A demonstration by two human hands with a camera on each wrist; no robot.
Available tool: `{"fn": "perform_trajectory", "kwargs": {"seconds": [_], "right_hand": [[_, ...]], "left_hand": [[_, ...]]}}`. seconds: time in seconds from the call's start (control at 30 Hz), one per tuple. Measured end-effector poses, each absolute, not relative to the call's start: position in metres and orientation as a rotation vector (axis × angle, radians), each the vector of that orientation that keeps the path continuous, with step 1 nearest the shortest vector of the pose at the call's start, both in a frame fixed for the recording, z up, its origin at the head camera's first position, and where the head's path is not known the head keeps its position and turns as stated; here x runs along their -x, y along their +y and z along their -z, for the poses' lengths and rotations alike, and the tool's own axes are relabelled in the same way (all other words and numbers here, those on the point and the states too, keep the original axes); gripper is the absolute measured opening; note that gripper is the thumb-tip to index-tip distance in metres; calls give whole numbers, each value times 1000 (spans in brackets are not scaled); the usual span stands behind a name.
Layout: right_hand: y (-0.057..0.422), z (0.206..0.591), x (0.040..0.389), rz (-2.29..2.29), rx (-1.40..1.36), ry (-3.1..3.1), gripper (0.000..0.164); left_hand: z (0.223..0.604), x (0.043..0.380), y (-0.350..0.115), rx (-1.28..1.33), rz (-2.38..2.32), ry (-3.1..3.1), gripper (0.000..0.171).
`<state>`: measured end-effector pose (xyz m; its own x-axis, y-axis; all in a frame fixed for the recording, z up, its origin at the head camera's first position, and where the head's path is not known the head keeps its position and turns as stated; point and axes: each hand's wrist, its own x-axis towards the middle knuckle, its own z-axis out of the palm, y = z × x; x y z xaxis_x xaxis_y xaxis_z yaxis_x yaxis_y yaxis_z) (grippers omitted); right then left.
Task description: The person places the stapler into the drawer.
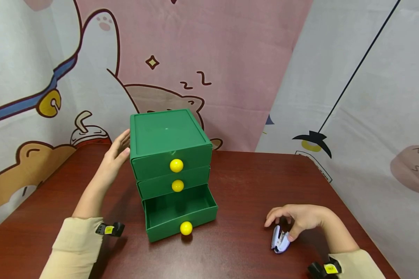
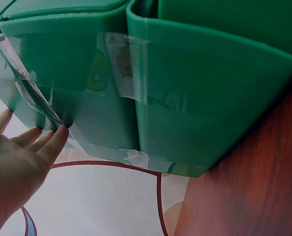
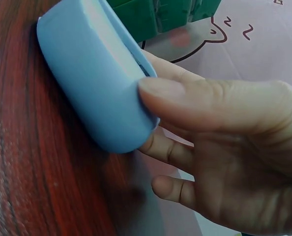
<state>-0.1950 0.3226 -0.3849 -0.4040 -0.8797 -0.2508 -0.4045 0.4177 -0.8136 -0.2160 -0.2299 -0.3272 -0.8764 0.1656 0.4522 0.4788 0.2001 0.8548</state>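
A small pale-blue stapler (image 1: 280, 240) lies on its side on the table. My right hand (image 1: 302, 218) arches over its far end, thumb at its right side. The right wrist view shows the thumb tip at the edge of the stapler (image 3: 89, 73), with the other fingers partly hidden behind it. A green drawer cabinet (image 1: 171, 133) with yellow knobs stands left of centre. Its bottom drawer (image 1: 181, 223) is pulled out and empty. My left hand (image 1: 116, 153) is at the cabinet's left side, and straight fingertips touch its taped wall (image 2: 94, 93) in the left wrist view.
The brown wooden table (image 1: 244, 186) runs back to a cartoon-printed curtain (image 1: 230, 58). The bottom drawer's yellow knob (image 1: 186, 228) juts toward the front. Clear tape (image 2: 126, 64) crosses the cabinet's side.
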Motion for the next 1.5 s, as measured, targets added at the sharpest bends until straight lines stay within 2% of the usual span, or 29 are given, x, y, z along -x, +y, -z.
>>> {"fn": "perform_trajectory", "kwargs": {"seconds": [0.2,0.83,1.23,1.5], "right_hand": [[323,385,193,877,1088,1960,50],[313,396,197,970,1115,2037,38],[304,400,198,1115,1219,2051,33],[294,396,197,1275,1138,2161,33]], "left_hand": [[327,217,-229,619,1735,-2212,56],[329,218,-231,612,1725,-2228,55],[327,216,-230,633,1753,-2211,55],[329,218,-230,660,1800,-2164,56]]}}
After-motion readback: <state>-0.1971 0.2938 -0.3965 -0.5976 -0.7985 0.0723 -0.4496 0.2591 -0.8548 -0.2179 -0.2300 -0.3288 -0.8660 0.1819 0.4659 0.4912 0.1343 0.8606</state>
